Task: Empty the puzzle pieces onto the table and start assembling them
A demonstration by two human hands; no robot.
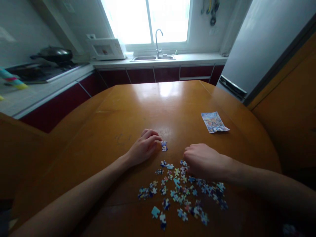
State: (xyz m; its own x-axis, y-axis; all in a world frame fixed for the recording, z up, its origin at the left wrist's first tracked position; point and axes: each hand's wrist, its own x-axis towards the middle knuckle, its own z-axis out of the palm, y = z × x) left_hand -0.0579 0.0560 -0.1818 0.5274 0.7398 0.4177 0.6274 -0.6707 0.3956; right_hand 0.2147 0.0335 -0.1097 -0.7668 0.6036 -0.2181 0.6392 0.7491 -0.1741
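Observation:
Several small jigsaw pieces (181, 191) lie scattered on a round wooden table (138, 108). My left hand (144, 146) rests on the table with its fingers curled, the fingertips touching a small joined cluster of pieces (164, 145) set apart from the pile. My right hand (203, 159) is curled down over the upper right edge of the scattered pile; whatever is under its fingers is hidden. A printed picture card (214, 121) lies flat on the table to the far right.
Behind the table runs a kitchen counter with a sink and tap (158, 49), a white microwave (107, 48) and a wok on a stove (54, 54) at left. A grey fridge (259, 42) stands at right.

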